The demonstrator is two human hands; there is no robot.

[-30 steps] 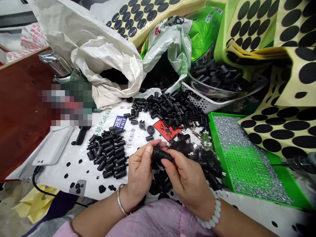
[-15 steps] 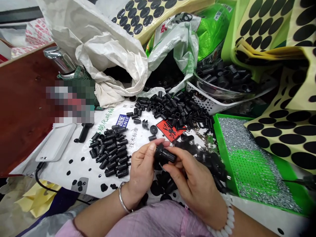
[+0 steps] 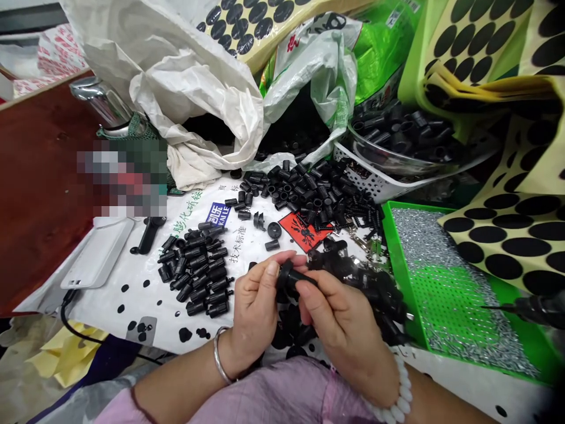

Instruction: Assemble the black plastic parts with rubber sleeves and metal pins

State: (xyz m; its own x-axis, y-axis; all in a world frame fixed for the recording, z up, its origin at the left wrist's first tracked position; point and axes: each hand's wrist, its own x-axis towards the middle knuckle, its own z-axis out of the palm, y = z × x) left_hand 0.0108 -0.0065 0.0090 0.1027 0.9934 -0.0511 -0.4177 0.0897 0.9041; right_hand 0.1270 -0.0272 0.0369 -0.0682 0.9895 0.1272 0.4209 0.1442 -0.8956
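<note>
Between my two hands is a black plastic fitting with a wide round collar and a narrower cylindrical end. My left hand pinches the collar end between thumb and fingers. On the cylindrical end, my right hand is closed, its thumb on top; the fingers cover much of it. Beneath and behind the hands lie more black parts, partly hidden. Left of them, black cylindrical pieces lie in close rows on the white printed sheet. A loose black round disc rests beyond my fingers.
A heap of black caps lies at the back, before open white sacks. On the right are a green tray with small metal screws, a dark pointed tool and sticker sheets. A white box with a cable sits left.
My right hand has shifted its grip: the thumb now lies over the fitting's cylindrical end, where it was below before. The left hand keeps its hold. The pointed tool shows farther into view.
</note>
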